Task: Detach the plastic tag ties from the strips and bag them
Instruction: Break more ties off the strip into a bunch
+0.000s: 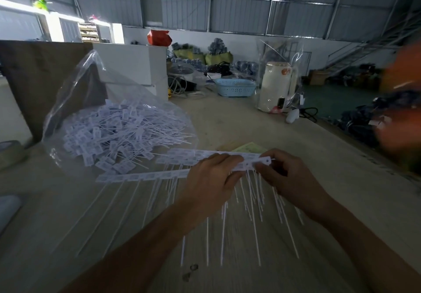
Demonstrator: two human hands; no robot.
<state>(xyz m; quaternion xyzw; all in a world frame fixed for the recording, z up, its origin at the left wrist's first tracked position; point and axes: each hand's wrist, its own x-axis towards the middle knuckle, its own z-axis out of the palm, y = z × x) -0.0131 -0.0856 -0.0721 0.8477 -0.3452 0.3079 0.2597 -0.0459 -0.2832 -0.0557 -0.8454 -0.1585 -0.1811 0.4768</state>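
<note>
Both the left hand (211, 174) and right hand (284, 172) pinch white strips (141, 175) fringed with thin tag ties (255, 219), beside the clear bag (75, 92).

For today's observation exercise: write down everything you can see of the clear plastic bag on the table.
The clear plastic bag is thin, glossy and crumpled. It lies on the table to the left of the hands, its mouth open toward them and its upper edge standing up. Inside is a loose heap of white tag ties, flat heads and thin tails pointing all ways; a few tails poke out of the mouth. A brown board stands behind it. Neither hand touches it.
</note>
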